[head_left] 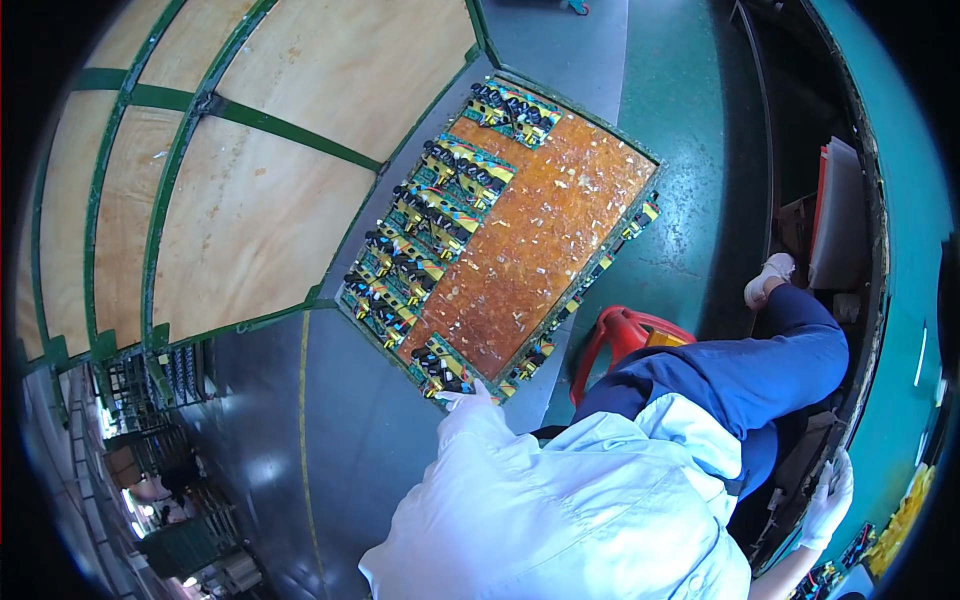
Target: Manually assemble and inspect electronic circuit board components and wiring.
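On the grey floor (400,440), beside a rack of plywood panels in green frames (250,180), lies a rectangular orange tray (530,240). Rows of small green circuit boards with black parts (430,235) fill the strip along its left side, and a few more boards sit along its near and right edges; the wide middle is bare and flecked with white scraps.

The left hand (462,402), in a white glove at the end of a pale blue sleeve (560,500), meets the tray at its near corner, touching the boards there. The tray lies straight ahead of this hand and runs away from it, its long axis slanting up and to the right. The glove is mostly hidden behind the sleeve, so I cannot tell whether the fingers are curled on the rim or just resting against it.

The right hand (828,500), also gloved, is well apart, low at the right by the edge of a green bench (900,300); it hangs with fingers loosely spread and seems to hold nothing. The left hand is far nearer the tray.

A red stool (620,335) stands just beside the tray's near right side, under the person's bent leg in blue trousers (760,365). The floor is open to the left of the near corner and beyond the far end.
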### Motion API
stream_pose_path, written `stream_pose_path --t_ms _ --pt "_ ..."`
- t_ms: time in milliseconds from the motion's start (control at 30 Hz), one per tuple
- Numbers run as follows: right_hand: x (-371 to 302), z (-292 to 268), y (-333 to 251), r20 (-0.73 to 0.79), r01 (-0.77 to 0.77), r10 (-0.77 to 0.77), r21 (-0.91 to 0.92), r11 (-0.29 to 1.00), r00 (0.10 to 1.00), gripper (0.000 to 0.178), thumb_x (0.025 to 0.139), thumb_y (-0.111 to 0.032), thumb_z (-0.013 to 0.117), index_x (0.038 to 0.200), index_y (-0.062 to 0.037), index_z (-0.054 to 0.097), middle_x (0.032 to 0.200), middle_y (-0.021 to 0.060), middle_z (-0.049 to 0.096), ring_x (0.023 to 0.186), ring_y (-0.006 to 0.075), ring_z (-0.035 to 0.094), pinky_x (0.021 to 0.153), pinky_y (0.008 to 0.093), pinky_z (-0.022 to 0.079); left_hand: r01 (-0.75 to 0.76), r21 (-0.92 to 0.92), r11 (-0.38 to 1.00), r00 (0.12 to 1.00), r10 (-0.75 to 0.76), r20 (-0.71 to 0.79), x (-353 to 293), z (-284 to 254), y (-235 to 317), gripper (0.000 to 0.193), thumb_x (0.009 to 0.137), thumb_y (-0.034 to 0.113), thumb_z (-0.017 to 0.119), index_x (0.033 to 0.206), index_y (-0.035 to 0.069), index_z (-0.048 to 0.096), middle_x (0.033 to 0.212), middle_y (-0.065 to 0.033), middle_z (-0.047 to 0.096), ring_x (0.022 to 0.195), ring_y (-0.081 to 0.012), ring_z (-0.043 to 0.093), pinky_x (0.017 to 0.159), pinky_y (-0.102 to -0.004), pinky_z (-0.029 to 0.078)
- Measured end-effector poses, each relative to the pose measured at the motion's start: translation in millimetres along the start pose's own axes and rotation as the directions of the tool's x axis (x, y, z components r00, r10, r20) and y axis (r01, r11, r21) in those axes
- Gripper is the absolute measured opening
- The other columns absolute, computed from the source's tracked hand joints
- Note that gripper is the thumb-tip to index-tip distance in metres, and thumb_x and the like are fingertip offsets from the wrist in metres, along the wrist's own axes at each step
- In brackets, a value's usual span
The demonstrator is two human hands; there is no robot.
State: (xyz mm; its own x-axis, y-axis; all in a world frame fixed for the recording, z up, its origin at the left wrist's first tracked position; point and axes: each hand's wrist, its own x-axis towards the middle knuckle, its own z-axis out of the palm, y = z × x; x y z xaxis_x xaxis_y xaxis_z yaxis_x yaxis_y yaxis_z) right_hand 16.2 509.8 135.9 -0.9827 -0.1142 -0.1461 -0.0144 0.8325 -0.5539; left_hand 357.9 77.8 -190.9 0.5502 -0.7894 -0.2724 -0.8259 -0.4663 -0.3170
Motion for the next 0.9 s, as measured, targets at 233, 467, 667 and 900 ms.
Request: stream_pose_path --t_ms 233,467,667,900 --pt "8 5 1 0.016 -0.02 0.019 0.035 0.999 1.0 0.034 0.094 -0.005 0.047 0.125 0.0087 0.046 0.123 0.0143 0.054 0.111 0.0163 0.052 0.097 0.0292 0.04 0.127 -0.36 0.924 0.978 -0.057 0.198 54 21 4 0.093 0.071 0.049 0.071 0.134 -0.003 0.029 0.115 -0.0223 0.056 0.098 -0.0349 0.06 0.086 -0.0421 0.047" --pt "16 31 -14 0.048 0.118 -0.118 0.001 0.993 0.992 0.029 0.092 -0.003 0.05 0.119 0.0063 0.052 0.115 0.0151 0.059 0.11 0.0198 0.054 0.097 0.0315 0.04 -0.019 -0.231 0.973 0.985 0.058 0.163 10 -43 26 0.08 0.074 0.058 0.064 0.119 -0.006 0.046 0.113 -0.0239 0.059 0.103 -0.0368 0.059 0.09 -0.0411 0.045" --pt "21 39 -20 0.055 0.022 -0.024 0.041 0.999 0.998 0.03 0.089 -0.003 0.054 0.119 0.0031 0.054 0.11 0.0099 0.061 0.1 0.0143 0.056 0.086 0.0262 0.045 0.148 -0.794 0.589 0.954 0.128 0.272 15 -48 70 0.067 0.082 0.054 0.059 0.118 -0.001 0.048 0.112 -0.0177 0.059 0.096 -0.0316 0.061 0.08 -0.0425 0.05" --pt "10 56 -10 -0.172 0.04 -0.05 -0.062 0.997 0.984 0.036 0.084 -0.004 0.062 0.119 -0.0043 0.056 0.093 0.0086 0.061 0.074 0.0141 0.054 0.072 0.0275 0.047 0.49 -0.864 0.112 0.125 0.972 0.197 -95 -146 160 0.039 0.091 0.039 0.053 0.12 0.014 0.054 0.116 -0.0097 0.06 0.103 -0.026 0.058 0.082 -0.0437 0.049"
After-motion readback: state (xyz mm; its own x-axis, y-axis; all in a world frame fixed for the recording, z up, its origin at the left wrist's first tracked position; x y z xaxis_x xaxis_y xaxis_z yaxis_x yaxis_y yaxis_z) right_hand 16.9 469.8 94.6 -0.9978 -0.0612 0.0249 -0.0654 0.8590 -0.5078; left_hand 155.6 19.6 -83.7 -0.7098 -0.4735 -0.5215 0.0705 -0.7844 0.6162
